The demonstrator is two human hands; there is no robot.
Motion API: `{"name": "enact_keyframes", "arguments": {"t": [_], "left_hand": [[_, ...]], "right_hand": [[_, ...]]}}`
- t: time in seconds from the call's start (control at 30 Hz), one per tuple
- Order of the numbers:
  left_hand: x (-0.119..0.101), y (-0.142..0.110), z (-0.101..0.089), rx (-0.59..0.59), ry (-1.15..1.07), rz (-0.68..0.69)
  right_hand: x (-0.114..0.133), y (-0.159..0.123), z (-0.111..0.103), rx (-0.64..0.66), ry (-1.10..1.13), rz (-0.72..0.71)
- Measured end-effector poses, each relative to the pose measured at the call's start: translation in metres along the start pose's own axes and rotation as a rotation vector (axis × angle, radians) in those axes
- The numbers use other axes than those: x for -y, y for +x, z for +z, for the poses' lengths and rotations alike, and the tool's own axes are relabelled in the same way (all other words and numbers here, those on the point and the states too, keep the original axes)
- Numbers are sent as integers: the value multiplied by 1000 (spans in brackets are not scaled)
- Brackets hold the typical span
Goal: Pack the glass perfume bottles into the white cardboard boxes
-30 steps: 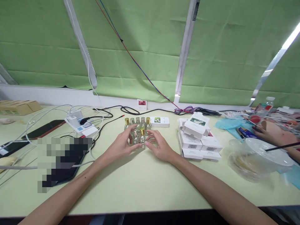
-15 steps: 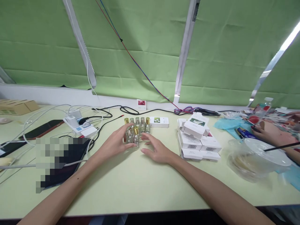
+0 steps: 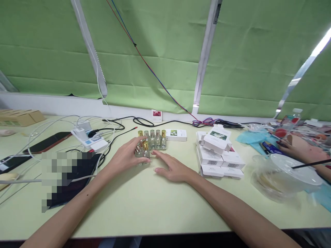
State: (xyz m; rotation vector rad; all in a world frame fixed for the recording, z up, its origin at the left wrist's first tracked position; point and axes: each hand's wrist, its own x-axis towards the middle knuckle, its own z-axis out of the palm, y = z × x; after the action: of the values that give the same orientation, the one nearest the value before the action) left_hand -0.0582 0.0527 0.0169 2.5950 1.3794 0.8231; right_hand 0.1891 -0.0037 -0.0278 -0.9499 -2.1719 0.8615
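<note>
Head camera: the left hand [image 3: 127,154] has its grip closed around the near pair of bottles [image 3: 146,148], upright on the surface [image 3: 144,206], left of centre. The right hand [image 3: 173,167] is spread, just right of that pair. Beyond stands a far row of five capped bottles [image 3: 152,140]; a white box [image 3: 177,135] lies to its right, stacked boxes [image 3: 211,158] farther right.

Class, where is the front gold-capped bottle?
In the head view, just left of centre: the front gold-capped bottle is between the left hand and right hand, beside a silver-capped bottle.
</note>
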Motion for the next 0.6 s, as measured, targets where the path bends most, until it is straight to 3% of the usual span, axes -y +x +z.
{"name": "enact_keyframes", "arguments": {"t": [0.6], "left_hand": [[1, 4, -8, 22, 71, 1]], "right_hand": [[-4, 5, 6, 68, -180, -43]]}}
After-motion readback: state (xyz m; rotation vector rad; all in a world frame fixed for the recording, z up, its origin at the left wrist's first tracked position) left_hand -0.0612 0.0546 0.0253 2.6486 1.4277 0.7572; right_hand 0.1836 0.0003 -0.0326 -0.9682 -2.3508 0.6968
